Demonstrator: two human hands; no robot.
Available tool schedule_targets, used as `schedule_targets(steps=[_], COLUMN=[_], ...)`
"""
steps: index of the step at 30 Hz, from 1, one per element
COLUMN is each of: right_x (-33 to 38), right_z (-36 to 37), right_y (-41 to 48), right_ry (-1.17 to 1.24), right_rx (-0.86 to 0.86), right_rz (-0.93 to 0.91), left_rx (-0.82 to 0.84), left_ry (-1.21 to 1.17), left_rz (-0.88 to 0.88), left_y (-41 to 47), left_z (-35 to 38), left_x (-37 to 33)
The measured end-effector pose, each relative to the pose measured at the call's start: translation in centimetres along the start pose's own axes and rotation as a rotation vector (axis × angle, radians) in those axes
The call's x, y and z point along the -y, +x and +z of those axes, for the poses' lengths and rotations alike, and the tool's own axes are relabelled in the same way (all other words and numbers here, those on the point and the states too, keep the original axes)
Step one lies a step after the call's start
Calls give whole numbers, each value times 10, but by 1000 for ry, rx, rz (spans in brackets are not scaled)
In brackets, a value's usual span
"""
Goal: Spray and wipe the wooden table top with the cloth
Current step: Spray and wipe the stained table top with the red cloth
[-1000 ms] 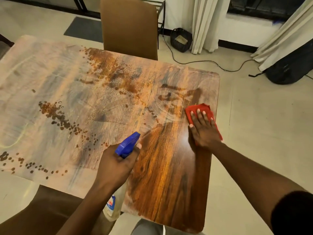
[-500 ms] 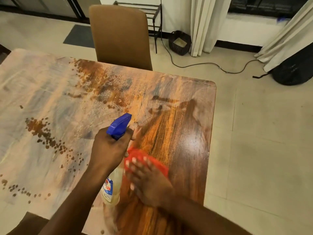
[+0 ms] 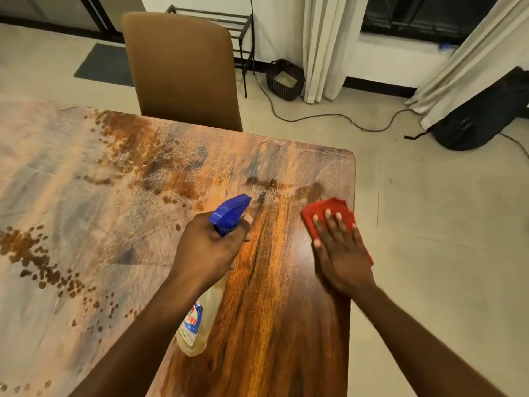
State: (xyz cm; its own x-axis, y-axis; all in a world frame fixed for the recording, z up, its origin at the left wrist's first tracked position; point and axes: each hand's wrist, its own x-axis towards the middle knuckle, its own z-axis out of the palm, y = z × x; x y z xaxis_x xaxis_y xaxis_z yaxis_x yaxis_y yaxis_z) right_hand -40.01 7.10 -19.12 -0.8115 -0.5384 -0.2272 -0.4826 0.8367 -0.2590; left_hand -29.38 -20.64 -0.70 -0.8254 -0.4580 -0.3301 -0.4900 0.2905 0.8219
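Cloth (image 3: 326,213), pressed flat on the tabletop (image 3: 272,310) under the right hand (image 3: 340,253), has swept back to the right edge; left hand (image 3: 209,250) fingers grip the spray bottle (image 3: 197,322). Dusty left side remains unwiped.

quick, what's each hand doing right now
Left hand: closed around the spray bottle.
Right hand: open, flat, pressing the red cloth on the table.

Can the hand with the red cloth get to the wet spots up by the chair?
Probably yes. The right hand lies flat on the cloth near the table's right edge, and nothing stands on the wood between it and the spots. The left hand with the bottle is beside that path, not across it.
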Motion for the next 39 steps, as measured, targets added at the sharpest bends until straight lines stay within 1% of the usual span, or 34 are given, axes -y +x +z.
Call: schedule_targets(steps=[3,6,9,11,14,18,20,22,24,26,29,31,33,36,39], right_x=[-3,12,45,76,131,187,187,164,122,76,17,-8,-19,-15,13], right_z=[-21,-37,-41,-36,-15,14,25,32,31,21,-1,-16,-30,-48,-57], right_y=[75,133,166,171,149,78,31,-12,-37,-37,1,44,92,160,213], right_ry=[12,9,-14,-33,-57,-53,-58,-60,-50,-57,-43,-42,-36,-19,-22], right_rx=[-29,26,86,129,168,221,241,238,205,153,100,55,6,-16,25], right_rz=[106,115,69,-28,-224,-484,-588,-628,-544,-392,-169,-80,6,147,178], left_rx=[14,3,-16,-32,-58,-88,-82,-77,-76,-74,-56,-46,-52,-71,-87], left_ry=[56,39,37,30,10,16,19,17,13,-2,-3,-2,-23,-55,-84], left_rz=[8,15,28,26,6,2,1,15,29,24,32,30,18,-1,-18], left_y=[11,20,24,26,27,28,29,30,30,30,29,28,29,31,33], left_z=[-2,-9,-16,-21,-25,-26,-26,-26,-26,-25,-25,-26,-29,-36,-46], left_x=[-1,0,0,0,-4,-3,-3,-3,-3,-2,0,3,6,11,17])
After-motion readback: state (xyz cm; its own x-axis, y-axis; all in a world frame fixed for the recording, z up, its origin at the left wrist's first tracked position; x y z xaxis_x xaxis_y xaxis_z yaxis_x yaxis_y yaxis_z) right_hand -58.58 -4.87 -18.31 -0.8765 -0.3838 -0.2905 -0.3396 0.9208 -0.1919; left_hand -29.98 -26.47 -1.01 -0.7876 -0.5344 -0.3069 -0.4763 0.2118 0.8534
